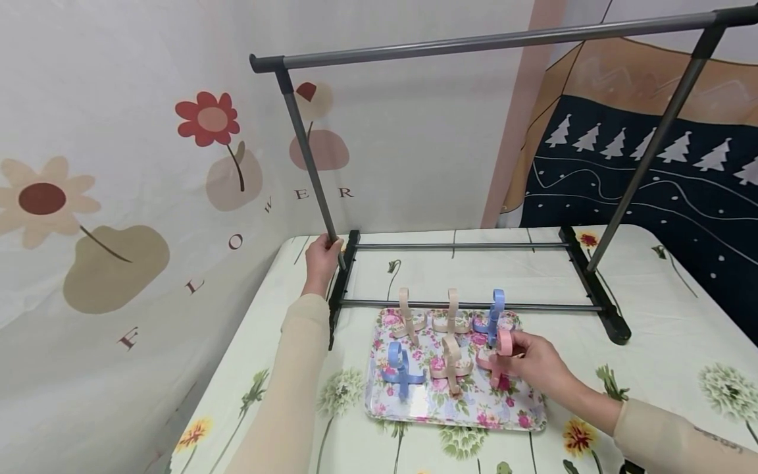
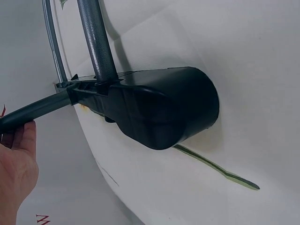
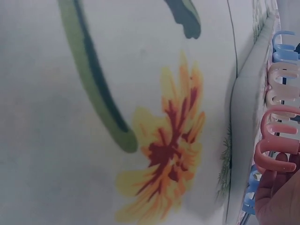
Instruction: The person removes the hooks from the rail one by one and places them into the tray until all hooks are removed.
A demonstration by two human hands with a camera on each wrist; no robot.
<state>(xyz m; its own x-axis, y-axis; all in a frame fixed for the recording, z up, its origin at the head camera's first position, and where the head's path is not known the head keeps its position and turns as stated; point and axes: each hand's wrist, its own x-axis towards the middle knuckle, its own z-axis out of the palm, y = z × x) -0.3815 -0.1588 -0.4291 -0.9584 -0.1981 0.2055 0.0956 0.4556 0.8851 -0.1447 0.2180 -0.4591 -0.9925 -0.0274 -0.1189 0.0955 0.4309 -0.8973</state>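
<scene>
My left hand point(image 1: 322, 263) grips the lower end of the left upright point(image 1: 309, 155) of a grey metal rack, just above its black foot point(image 2: 164, 108). With thumb and fingers my right hand point(image 1: 541, 362) pinches a pink multi-prong hook point(image 3: 276, 143) by its top loop, over the right part of a floral tray point(image 1: 379, 405). Also on the tray are two blue hooks, one at the front left point(image 1: 403, 372) and one at the back right point(image 1: 496, 313), and several beige hooks point(image 1: 452, 362). The right wrist view catches only part of the right hand.
The rack's top bar point(image 1: 474, 45) spans high above the table, and two lower rods point(image 1: 462, 246) join its feet. Behind the tray's back edge runs the front rod point(image 1: 551, 307). A flower-print cloth point(image 1: 284, 388) covers the table; a printed curtain point(image 1: 403, 131) hangs behind.
</scene>
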